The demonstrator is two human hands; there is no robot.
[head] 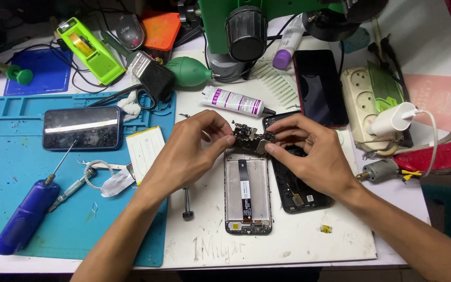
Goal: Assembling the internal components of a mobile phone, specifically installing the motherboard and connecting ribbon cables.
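Above the white mat [298,243], the left hand [191,151] and right hand [309,154] pinch a small dark circuit board [251,138] between fingertips, its surface studded with metal parts. Directly below lies an opened phone frame [247,196]; a black back cover [296,190] sits beside it.

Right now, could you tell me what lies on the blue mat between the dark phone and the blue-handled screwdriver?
In the head view, only the screwdriver's own thin shaft crosses bare blue mat below the phone.

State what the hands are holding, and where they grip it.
Both hands, left hand and right hand, pinch a small circuit board by its opposite ends.
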